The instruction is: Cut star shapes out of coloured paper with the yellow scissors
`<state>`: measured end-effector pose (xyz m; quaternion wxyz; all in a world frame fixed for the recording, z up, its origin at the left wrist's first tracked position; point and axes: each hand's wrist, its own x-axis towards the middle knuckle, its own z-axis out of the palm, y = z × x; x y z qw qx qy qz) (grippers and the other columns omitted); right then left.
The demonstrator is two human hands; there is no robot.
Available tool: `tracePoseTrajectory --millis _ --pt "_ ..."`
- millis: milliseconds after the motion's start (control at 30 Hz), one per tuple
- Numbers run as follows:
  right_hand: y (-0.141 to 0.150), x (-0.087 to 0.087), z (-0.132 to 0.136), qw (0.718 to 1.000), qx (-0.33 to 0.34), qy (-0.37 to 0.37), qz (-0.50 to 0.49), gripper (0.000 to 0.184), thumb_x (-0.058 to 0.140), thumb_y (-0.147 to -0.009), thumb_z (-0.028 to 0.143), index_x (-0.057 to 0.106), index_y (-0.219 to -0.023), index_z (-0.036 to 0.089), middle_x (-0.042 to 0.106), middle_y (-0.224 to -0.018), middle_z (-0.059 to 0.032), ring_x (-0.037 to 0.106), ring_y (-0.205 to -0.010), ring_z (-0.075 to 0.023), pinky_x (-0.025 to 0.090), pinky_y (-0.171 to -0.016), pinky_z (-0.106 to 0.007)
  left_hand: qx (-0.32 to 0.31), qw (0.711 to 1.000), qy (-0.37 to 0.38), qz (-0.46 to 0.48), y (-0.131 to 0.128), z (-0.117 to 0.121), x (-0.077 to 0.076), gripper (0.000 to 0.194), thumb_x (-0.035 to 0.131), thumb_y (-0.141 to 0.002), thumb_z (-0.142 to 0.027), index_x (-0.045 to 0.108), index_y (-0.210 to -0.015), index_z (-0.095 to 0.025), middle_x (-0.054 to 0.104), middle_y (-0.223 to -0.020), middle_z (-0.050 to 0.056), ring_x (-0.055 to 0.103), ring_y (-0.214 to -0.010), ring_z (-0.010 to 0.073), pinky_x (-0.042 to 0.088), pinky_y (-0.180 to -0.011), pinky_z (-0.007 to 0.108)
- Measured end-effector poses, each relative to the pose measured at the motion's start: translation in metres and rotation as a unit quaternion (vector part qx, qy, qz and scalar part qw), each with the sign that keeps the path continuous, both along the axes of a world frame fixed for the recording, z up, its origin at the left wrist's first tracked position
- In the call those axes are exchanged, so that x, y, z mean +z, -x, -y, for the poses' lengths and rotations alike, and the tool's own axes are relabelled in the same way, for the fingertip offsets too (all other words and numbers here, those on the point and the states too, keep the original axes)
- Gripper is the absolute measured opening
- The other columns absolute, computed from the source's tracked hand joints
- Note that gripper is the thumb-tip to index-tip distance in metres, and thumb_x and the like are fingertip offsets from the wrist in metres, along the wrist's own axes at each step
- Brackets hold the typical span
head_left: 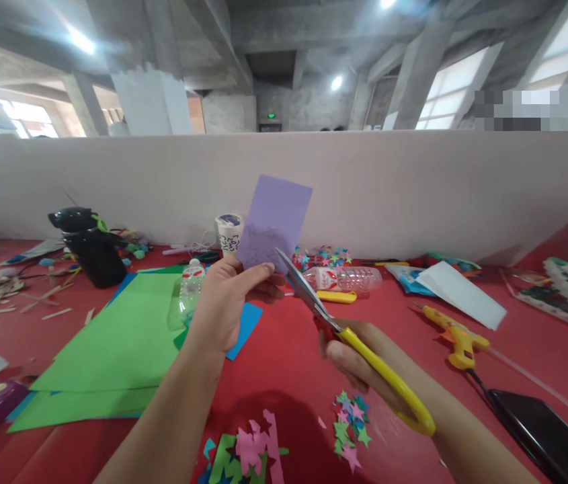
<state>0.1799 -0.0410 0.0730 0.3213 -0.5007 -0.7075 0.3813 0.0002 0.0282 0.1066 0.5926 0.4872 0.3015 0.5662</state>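
A sheet of purple paper point(278, 215) with faint drawn lines on its lower part is pinched upright in my left hand point(228, 296), thumb in front. My right hand point(359, 349) grips a pair of scissors point(318, 306) with a yellow handle. The blades point up and left, their tips at the paper's lower right; whether they touch it I cannot tell. Below my hands lie a pile of small cut paper stars point(350, 423) and pink paper scraps point(253, 445) with star-shaped notches, over green ones.
Green paper sheets point(112, 336), a clear bottle point(191, 289) and a black flask point(92, 249) stand or lie left. Behind are a paper cup point(228, 232), another bottle point(359, 277) and a yellow cutter point(337, 296). A yellow glue gun point(458, 336) lies right, before a white partition point(389, 188).
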Motion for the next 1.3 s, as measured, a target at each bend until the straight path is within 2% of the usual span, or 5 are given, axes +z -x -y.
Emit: tracePoseTrajectory --millis 333,467,667,1000,1300 --pt "0.009 0.013 0.013 0.998 -0.036 -0.034 0.028 0.056 0.031 -0.079 0.077 0.038 -0.062 0.023 0.039 -0.048 0.0064 0.036 -0.046 -0.0123 0.023 -0.048 -0.026 0.034 0.999 -0.027 -0.018 -0.003 0.012 0.005 0.006 0.068 -0.070 -0.018 0.064 -0.068 -0.014 0.068 -0.054 0.000 0.064 -0.048 0.0114 0.051 -0.049 0.018" --pt "0.010 0.016 0.017 0.997 -0.060 -0.026 0.035 0.059 0.034 -0.076 0.079 0.042 -0.062 0.022 0.038 -0.049 0.0070 0.035 -0.045 -0.0111 0.025 -0.046 -0.026 0.030 0.999 -0.033 -0.023 -0.002 0.014 0.006 0.005 0.067 -0.071 -0.018 0.064 -0.070 -0.013 0.068 -0.055 0.000 0.064 -0.049 0.0117 0.051 -0.050 0.018" --pt "0.010 0.015 0.017 0.997 -0.078 0.000 0.026 0.063 0.034 -0.071 0.082 0.045 -0.064 0.021 0.037 -0.046 0.0077 0.032 -0.041 -0.0098 0.026 -0.042 -0.024 0.034 0.999 -0.031 -0.028 -0.002 0.015 0.006 0.004 0.065 -0.071 -0.017 0.064 -0.069 -0.013 0.068 -0.054 0.000 0.064 -0.049 0.0115 0.050 -0.049 0.018" --pt "0.009 0.012 0.016 0.996 -0.079 0.027 0.014 0.060 0.036 -0.070 0.083 0.035 -0.062 0.023 0.034 -0.047 0.0080 0.030 -0.041 -0.0087 0.024 -0.039 -0.023 0.039 0.999 -0.020 -0.031 -0.004 0.014 0.007 0.006 0.066 -0.068 -0.019 0.064 -0.067 -0.014 0.067 -0.054 0.001 0.064 -0.048 0.0134 0.049 -0.049 0.022" --pt "0.009 0.006 0.015 0.995 -0.093 0.022 0.032 0.060 0.032 -0.073 0.081 0.041 -0.063 0.022 0.034 -0.044 0.0080 0.030 -0.038 -0.0088 0.024 -0.037 -0.023 0.038 0.999 -0.018 -0.004 -0.007 0.016 0.006 0.007 0.065 -0.068 -0.019 0.062 -0.066 -0.014 0.065 -0.052 0.000 0.062 -0.046 0.0121 0.049 -0.048 0.021"
